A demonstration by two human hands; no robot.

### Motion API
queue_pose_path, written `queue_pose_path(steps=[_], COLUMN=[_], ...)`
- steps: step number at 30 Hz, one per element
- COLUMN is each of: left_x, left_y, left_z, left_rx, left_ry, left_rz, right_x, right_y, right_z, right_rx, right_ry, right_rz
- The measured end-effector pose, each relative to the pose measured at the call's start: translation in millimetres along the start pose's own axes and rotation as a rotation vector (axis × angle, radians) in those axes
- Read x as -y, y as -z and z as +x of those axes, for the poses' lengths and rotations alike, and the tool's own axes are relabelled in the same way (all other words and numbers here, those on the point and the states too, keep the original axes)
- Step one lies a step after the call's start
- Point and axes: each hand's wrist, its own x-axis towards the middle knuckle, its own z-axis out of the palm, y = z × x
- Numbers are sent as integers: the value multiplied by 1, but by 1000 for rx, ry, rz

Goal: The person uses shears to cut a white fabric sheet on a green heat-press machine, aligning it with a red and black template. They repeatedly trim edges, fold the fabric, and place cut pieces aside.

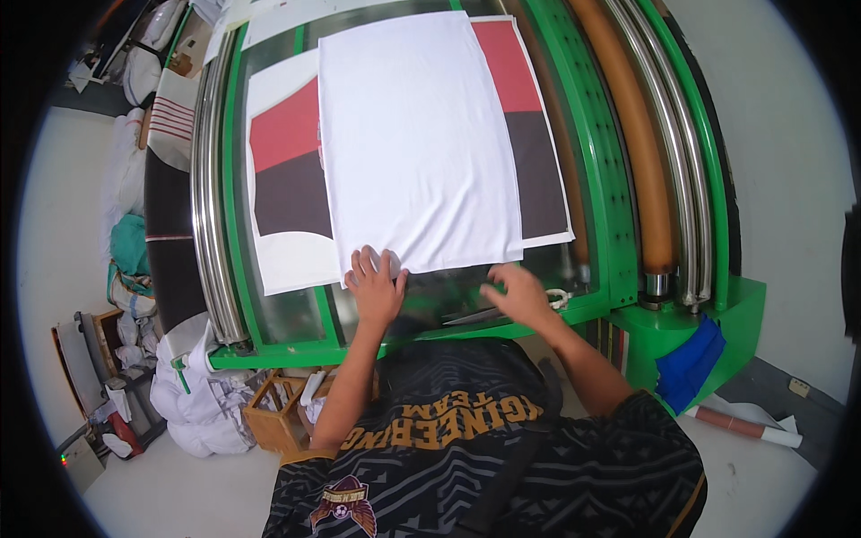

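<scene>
Now the left hand (375, 289) lies flat, fingers spread, pressing the near left corner of a white rectangular fabric sheet (417, 134) spread on the green-framed roller press bed (619, 179). Just right of it, the right hand (520, 294) hovers loosely curled near the sheet's near edge; whether it grips anything, I cannot tell. Under the fabric lies a red, black and white printed paper sheet (285, 170).
</scene>
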Motion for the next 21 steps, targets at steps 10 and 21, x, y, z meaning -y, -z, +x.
queue_pose_path(steps=[10, 21], left_x=[6, -24], left_y=[8, 39], left_z=[15, 36], left_rx=[60, 31], left_ry=[-7, 75], left_rz=[40, -452], right_x=[-28, 67], right_y=[21, 21], right_z=[91, 106], right_rx=[-350, -482], right_ry=[-548, 158], right_rz=[11, 436])
